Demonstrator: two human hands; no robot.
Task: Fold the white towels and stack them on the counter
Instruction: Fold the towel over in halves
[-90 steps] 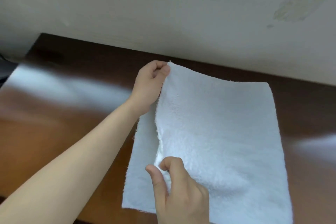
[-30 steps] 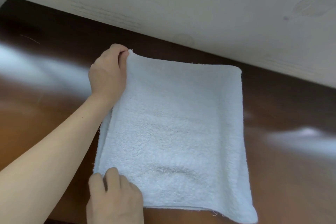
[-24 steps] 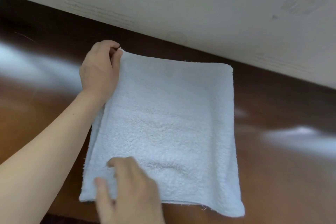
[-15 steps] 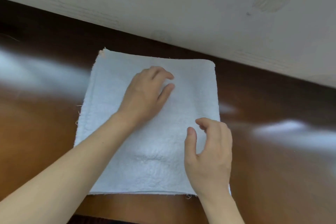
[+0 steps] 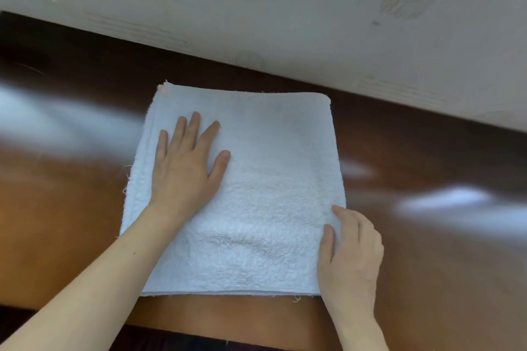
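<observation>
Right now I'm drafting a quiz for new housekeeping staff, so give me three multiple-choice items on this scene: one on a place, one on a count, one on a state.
1. Where is the left hand? A on the left half of the white towel; B on its right edge; C lifted clear of it.
2. How many hands touch the white towel? A none; B one; C two.
3. How does it lie? A crumpled in a heap; B folded flat on the counter; C draped over an arm.

1 A: its fingers lie spread there.
2 C: the right hand pinches the right edge too.
3 B: layered edges show along the near side.
</observation>
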